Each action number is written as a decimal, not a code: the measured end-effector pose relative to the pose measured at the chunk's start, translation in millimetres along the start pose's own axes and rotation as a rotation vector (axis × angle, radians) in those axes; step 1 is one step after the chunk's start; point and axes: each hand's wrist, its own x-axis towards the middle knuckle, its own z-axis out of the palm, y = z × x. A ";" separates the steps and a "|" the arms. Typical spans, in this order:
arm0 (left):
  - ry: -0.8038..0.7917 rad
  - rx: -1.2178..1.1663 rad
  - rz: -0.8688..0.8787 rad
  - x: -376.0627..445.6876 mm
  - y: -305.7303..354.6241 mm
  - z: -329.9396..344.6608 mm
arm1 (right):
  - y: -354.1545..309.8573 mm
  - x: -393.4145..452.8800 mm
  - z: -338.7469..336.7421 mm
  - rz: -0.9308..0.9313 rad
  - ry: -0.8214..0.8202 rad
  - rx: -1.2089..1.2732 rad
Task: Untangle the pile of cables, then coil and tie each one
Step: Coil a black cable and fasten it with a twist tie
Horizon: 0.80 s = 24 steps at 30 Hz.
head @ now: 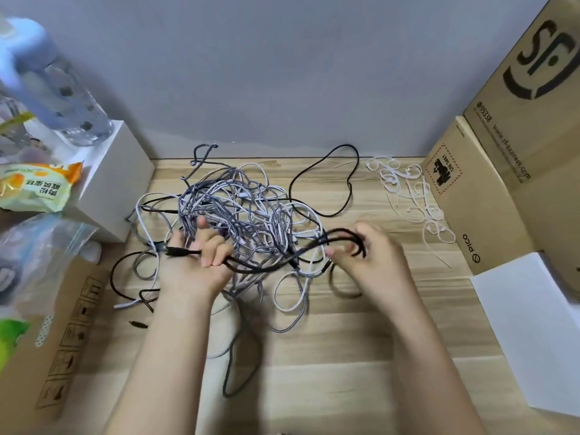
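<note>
A tangled pile of cables (238,208), grey braided, white and black, lies in the middle of the wooden table (345,334). A black cable (317,243) stretches between both hands just above the pile. My left hand (197,262) grips it near its plug, fingers curled round the strand. Over at the pile's right edge, my right hand (370,255) pinches a folded loop of the same black cable. Another length of black cable (342,171) loops out toward the back wall. Several white ties (411,196) lie scattered at the back right.
Cardboard boxes (489,189) stand along the right side, with a white sheet (533,324) in front. On the left are a white box (116,174), a water bottle (59,86), a snack packet (34,186), a plastic bag (34,255) and a flat carton (62,340).
</note>
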 end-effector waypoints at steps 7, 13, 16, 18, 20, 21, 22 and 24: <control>-0.191 0.403 0.101 -23.1 -67.1 32.3 | -20.9 -16.8 25.3 -0.226 -0.246 0.038; -0.249 0.467 0.113 -29.0 -89.0 38.3 | -4.5 -11.3 29.0 -0.208 -0.245 -0.012; -0.171 0.434 0.104 -23.6 -82.9 36.3 | 10.7 -8.6 9.5 -0.199 -0.165 -0.030; -0.113 0.327 0.065 -19.1 -73.5 33.7 | 22.4 -9.3 -4.8 -0.137 -0.108 0.021; -0.060 0.236 0.058 -16.6 -63.8 29.0 | 37.6 -9.6 -18.3 -0.053 -0.054 0.060; -0.039 0.229 0.059 -16.5 -60.7 25.3 | 46.5 -9.8 -24.9 0.000 -0.049 0.055; -0.025 0.276 0.065 -17.4 -59.7 21.6 | 54.7 -10.5 -31.5 0.050 -0.072 0.014; -0.011 0.482 0.109 -19.3 -61.6 13.7 | 69.2 -12.1 -38.7 0.145 -0.194 -0.140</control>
